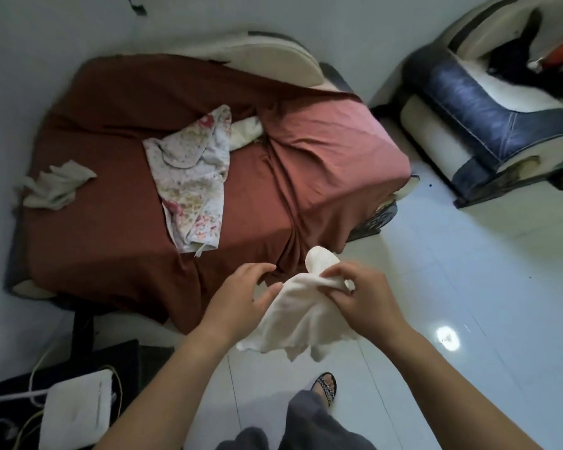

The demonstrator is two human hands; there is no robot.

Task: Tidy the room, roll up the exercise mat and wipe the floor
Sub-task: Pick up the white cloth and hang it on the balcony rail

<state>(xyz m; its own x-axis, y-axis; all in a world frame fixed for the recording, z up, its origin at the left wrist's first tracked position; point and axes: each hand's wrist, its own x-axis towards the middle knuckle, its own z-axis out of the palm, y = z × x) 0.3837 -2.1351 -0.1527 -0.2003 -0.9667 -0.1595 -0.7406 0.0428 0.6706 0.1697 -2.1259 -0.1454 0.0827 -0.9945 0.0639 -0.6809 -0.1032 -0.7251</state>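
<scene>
- Head view: both hands work a cream cloth (301,315) just below centre, over the white tiled floor (452,271) and off the front edge of a sofa (117,241).
- Right hand (368,300), at 5 o'clock from centre, pinches a bunched fold of the cloth between thumb and curled fingers; the rest hangs loose below it.
- Left hand (241,297), at 6 o'clock, has bent, spread fingers and its thumb lies against the cloth's left edge; I cannot tell whether it grips.
- Sofa fills the frame from 9 to 12 o'clock, draped in a rust-red cover (111,125) that falls over its front.
- On the sofa seat lie a floral cloth (189,177) near the middle, a pale piece (244,131) touching its upper right, and a grey rag (56,186) well apart at 9 o'clock.
- Armchair (468,102) at 2 o'clock, blue with cream sides, holds dark fabric (511,56) in its seat, with something orange at the frame edge, too cut off to tell.
- At 7 o'clock a white box (75,414) with pale cables (36,368) sits on a dark surface.
- At 6 o'clock a sandalled foot (324,388) stands on the floor.
</scene>
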